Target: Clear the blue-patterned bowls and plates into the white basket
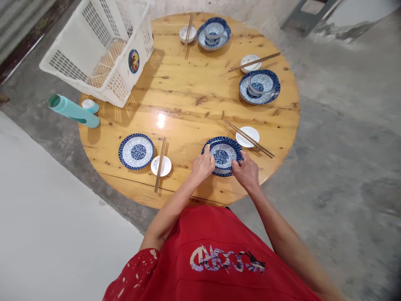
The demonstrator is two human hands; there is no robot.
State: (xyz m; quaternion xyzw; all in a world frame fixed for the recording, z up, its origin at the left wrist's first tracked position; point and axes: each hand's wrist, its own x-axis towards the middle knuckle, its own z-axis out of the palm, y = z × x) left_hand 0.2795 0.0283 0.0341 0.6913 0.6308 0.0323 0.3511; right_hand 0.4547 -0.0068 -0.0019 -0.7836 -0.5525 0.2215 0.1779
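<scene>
Here, both hands gripping blue plate (222, 156)

Red short-sleeved shirt (219, 259), purple-and-white scrawled lettering across the front, pale flecks on the left sleeve hem. Both forearms bare; left hand (203, 165) and right hand (247, 172) without rings or gloves.

Glazed ceramic, varnished pine, plastic and rough concrete

The round knotty wooden table (188, 96) has a glossy varnish that catches a bright glare; the blue-and-white patterned ceramic plate (223, 154) held at its rim by the left hand (203, 165) and right hand (247, 172) looks smooth and glazed, as does the small plain white ceramic dish (247, 136) under matt brown wooden chopsticks (249, 138). The white slotted plastic basket (100, 46) is smooth, the teal plastic bottle (73, 111) satiny, the grey concrete floor (344, 146) rough and matt, the red printed shirt (216, 255) soft cloth.
</scene>
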